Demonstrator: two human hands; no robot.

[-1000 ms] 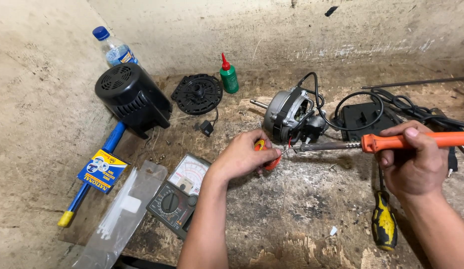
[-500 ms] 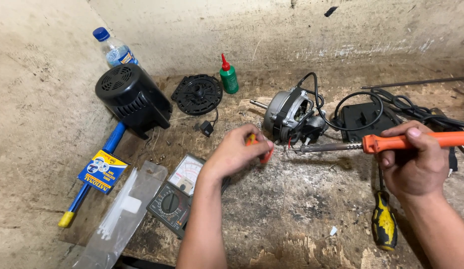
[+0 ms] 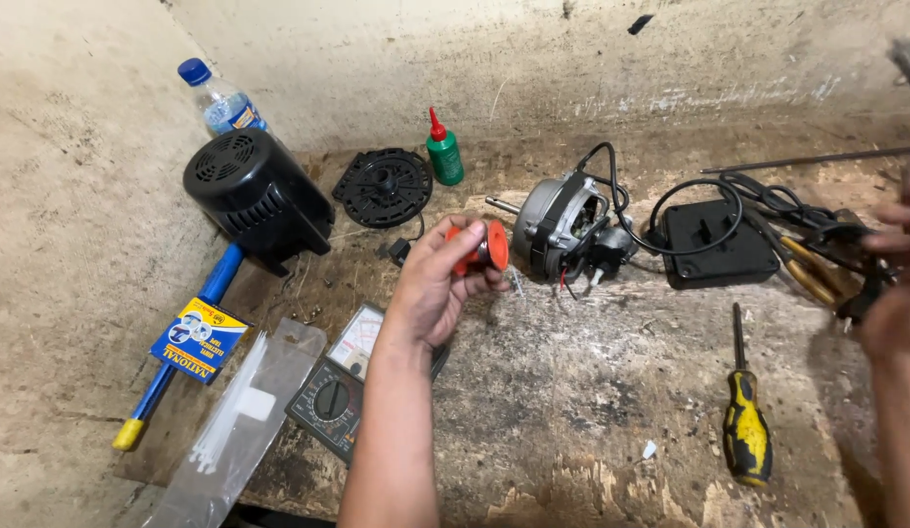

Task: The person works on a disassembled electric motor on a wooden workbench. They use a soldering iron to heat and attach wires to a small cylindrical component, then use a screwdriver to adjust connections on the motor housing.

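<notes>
A rough, worn wooden workbench (image 3: 592, 430) with a scuffed, stained top. At its back edge, a bare metal motor (image 3: 563, 227) with a dull grey casing, and a glossy green plastic bottle (image 3: 443, 152). The left hand (image 3: 437, 284) holds a small spool (image 3: 482, 246) of shiny orange plastic. Near the front edge lies a screwdriver (image 3: 745, 416) with a smooth yellow-and-black handle. A clear plastic bag (image 3: 235, 420) sits at the front left corner.

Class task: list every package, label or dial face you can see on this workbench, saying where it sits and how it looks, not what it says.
Flat blue-and-yellow card packet: far left, lying over the blue rod.
Clear plastic bag of white cable ties: bottom left.
Black analogue multimeter with pale dial face: under the left forearm.
Blue-capped clear bottle with label band: top left.
</notes>
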